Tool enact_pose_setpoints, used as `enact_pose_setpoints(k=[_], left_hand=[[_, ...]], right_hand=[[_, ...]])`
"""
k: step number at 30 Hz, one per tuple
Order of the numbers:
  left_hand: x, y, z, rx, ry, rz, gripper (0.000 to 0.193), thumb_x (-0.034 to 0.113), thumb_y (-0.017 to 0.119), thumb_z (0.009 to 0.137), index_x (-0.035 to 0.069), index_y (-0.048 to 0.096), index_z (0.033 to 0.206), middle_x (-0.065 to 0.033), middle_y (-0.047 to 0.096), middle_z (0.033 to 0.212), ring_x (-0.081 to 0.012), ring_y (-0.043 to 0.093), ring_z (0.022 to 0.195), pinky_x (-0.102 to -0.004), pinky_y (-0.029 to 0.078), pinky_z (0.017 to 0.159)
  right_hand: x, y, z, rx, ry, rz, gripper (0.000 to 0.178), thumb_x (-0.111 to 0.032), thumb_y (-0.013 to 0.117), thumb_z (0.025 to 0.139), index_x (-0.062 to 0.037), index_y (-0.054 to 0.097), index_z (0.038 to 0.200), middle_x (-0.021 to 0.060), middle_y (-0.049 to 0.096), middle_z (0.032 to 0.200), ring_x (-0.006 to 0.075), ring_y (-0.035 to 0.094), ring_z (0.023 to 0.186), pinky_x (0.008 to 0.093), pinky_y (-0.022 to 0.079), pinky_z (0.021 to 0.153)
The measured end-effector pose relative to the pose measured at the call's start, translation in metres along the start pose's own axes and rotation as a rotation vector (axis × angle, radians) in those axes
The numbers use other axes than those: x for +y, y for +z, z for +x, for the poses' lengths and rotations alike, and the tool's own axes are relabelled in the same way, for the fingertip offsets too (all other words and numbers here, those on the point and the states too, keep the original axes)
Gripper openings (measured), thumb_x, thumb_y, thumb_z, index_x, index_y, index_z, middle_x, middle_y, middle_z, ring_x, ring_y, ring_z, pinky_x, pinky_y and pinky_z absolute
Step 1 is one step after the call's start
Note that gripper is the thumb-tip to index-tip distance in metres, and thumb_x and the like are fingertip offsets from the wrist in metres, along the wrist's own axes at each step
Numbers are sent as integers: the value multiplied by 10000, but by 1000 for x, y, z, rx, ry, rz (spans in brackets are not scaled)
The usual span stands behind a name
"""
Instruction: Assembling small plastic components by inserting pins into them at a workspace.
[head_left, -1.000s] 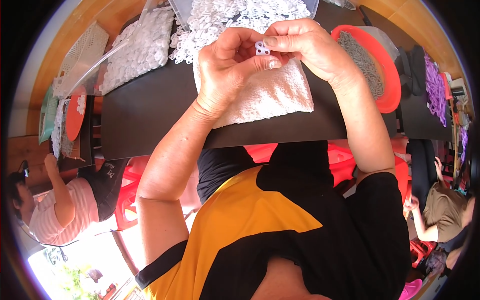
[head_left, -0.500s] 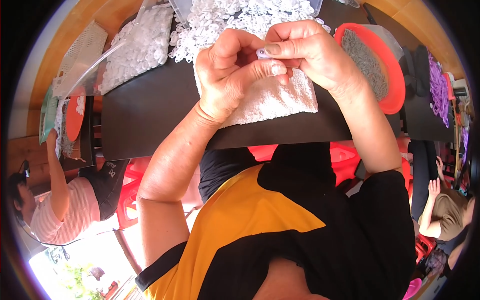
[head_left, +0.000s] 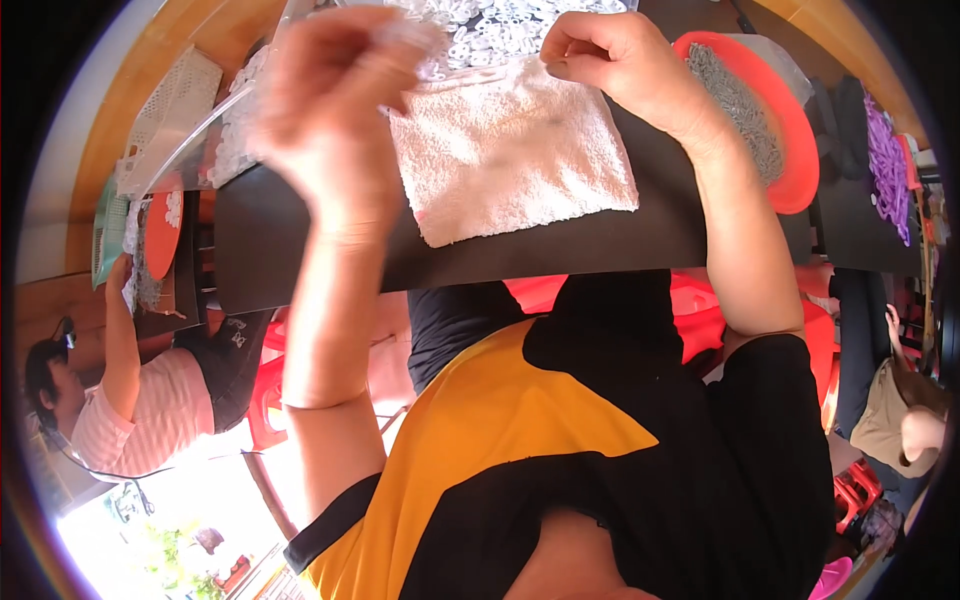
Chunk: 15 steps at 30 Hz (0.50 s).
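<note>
My left hand (head_left: 335,110) is raised over the far left of the table, smeared by motion. A whitish blur shows at its fingertips, too unclear to name. Beyond the far right edge of a white towel (head_left: 515,165), my right hand (head_left: 635,70) is closed, thumb against bent fingers; whatever it may pinch is hidden. The towel lies flat on the dark table (head_left: 660,235). Small white plastic pieces with holes (head_left: 500,38) are heaped just past it, between my hands. More white pieces (head_left: 232,140) lie in clear plastic at the left, partly behind my left hand.
On the right stands a red tray (head_left: 802,175) with thin grey pieces (head_left: 735,105) inside. Purple strips (head_left: 888,165) lie farther right. A white perforated basket (head_left: 180,95) is at the far left. A person (head_left: 155,395) sits on the left, another (head_left: 895,410) on the right.
My hands were together over the towel around a small pale piece. They have parted: the left swung left, the right shifted slightly up and right. The towel is now uncovered.
</note>
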<state>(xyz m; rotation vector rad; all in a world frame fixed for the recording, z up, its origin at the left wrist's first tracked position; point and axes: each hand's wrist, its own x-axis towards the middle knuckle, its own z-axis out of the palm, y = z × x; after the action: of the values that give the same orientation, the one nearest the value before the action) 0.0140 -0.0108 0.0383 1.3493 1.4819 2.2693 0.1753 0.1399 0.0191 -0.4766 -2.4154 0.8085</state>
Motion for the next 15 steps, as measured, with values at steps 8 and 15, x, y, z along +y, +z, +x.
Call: enact_pose_setpoints(k=[8,15], left_hand=[[18,-102,118,91,120,838,187,127,780,758,53,743,926,16,681,764,-66,592,632,-211,467,575],[0,-20,20,-226,6,515,122,81,731,803,18,722,906,-5,686,795,-66,603,732,-217,488,671]], right_hand=[[0,10,-11,-190,-254,-267,64,-16,627,717,-17,609,778,76,595,782,272,594,773,381,465,691],[6,-1,-8,-198,-115,-17,107,-2,596,750,6,602,856,75,629,828,183,604,784,306,477,734]])
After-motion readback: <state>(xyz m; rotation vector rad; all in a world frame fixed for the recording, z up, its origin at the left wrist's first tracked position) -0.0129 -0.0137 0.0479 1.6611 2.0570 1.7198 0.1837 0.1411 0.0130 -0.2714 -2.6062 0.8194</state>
